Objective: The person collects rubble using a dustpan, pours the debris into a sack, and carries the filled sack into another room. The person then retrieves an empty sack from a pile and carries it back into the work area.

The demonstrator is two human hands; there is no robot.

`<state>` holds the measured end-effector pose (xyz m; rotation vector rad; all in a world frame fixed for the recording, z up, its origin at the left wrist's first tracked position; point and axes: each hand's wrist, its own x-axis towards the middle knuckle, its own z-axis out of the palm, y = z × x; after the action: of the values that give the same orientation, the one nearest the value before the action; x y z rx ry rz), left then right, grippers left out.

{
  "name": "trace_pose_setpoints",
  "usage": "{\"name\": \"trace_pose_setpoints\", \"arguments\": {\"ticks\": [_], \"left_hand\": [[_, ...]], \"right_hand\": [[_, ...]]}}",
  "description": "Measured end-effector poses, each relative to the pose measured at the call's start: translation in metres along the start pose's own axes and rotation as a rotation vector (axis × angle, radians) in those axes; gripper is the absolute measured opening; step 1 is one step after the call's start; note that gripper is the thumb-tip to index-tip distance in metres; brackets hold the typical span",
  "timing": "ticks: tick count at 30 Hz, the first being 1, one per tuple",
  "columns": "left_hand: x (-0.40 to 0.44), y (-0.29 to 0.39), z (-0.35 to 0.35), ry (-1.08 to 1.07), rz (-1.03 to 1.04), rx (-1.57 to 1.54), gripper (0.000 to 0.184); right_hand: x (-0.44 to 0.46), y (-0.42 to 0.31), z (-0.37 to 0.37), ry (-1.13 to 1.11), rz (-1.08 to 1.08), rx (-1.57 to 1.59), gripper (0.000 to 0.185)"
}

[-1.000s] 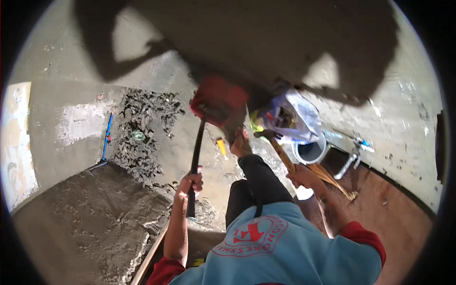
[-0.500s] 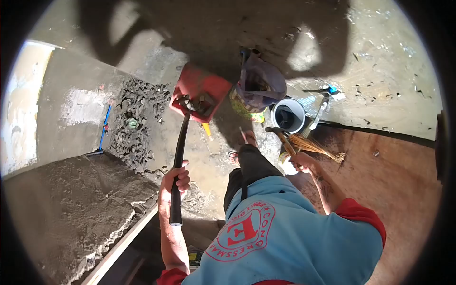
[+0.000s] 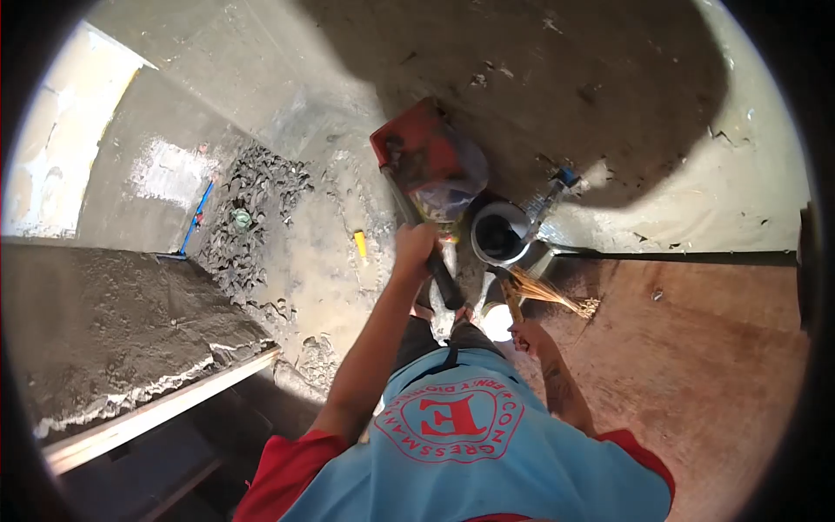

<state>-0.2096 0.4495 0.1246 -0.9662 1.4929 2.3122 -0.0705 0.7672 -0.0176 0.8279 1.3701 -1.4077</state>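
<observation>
In the head view, the left hand (image 3: 416, 244), at the middle of the frame, is wrapped round the black handle of a red dustpan (image 3: 421, 146). The dustpan is in the upper middle, its pan up and left of the hand; it overlaps a plastic bag (image 3: 470, 169) in the picture, and whether they touch cannot be told. The right hand (image 3: 528, 337), below and right of the middle, grasps the wooden handle of a hammer (image 3: 512, 301), its dark head toward the top.

Near the hammer, a stick broom (image 3: 554, 293) lies to the right and a white container (image 3: 497, 323) stands to the left. A bucket (image 3: 499, 234) with a dark inside is just above. Left of the middle, a yellow object (image 3: 360, 244) lies on the wet floor (image 3: 322, 278), and grey debris (image 3: 257, 200) is heaped farther left, beside a blue pipe (image 3: 198, 217).
</observation>
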Motion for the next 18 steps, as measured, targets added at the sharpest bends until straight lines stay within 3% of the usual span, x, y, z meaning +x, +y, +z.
{"name": "trace_pose_setpoints", "arguments": {"ticks": [3,6,10,12,14,18], "left_hand": [[0.01,-0.019,0.054,0.128,0.071,-0.104,0.011],[0.014,-0.028,0.095,0.252,0.16,-0.011,0.009],[0.045,-0.054,0.121,0.242,0.251,-0.111,0.007],[0.054,-0.059,0.125,0.249,0.25,-0.042,0.008],[0.055,-0.064,0.132,0.371,0.208,0.27,0.019],[0.038,-0.063,0.149,0.582,0.265,0.554,0.034]], "right_hand": [[-0.002,0.029,-0.019,0.039,0.006,0.102,0.018],[-0.003,0.06,-0.036,0.024,0.018,0.204,0.017],[-0.008,0.077,-0.051,-0.02,0.008,0.224,0.016],[-0.009,0.082,-0.058,-0.03,0.015,0.243,0.017],[-0.003,0.084,-0.065,0.003,0.027,0.221,0.016],[0.0,0.071,-0.07,-0.024,0.041,0.204,0.015]]}}
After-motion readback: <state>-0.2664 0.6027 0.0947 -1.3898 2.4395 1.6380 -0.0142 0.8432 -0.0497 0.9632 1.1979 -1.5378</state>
